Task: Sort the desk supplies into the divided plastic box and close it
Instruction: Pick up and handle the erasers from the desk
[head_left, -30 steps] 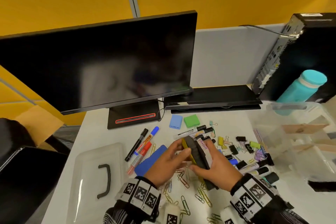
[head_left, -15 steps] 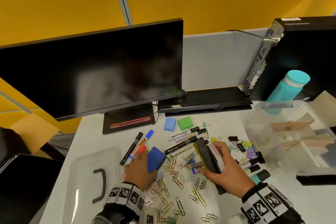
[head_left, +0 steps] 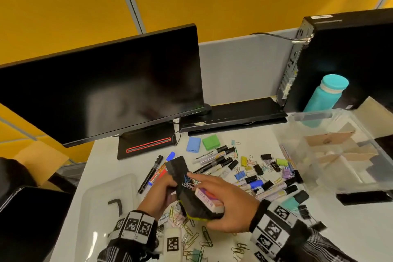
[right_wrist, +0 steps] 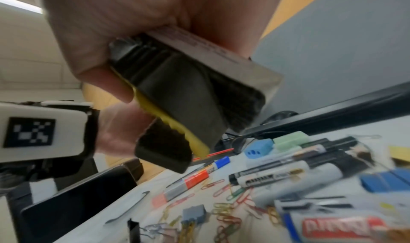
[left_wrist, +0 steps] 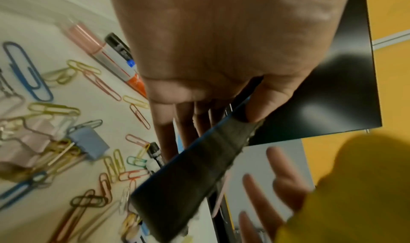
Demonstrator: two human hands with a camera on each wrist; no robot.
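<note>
Right hand (head_left: 228, 204) grips a stack of board erasers (head_left: 200, 200), left hand (head_left: 158, 192) pinching another against it; the divided box (head_left: 314, 155) lies rightward of the stack, nearer the right hand.

We cannot count the stacked black-felted whiteboard erasers (head_left: 192, 195) between our hands: the right hand (head_left: 228, 204) covers their near end, the left hand (head_left: 158, 192) their far side. The clear divided plastic box (head_left: 331, 151) runs off the head view's right edge. In the right wrist view, motion blur smears the grey-barrelled markers (right_wrist: 295, 173) and their print.
</note>
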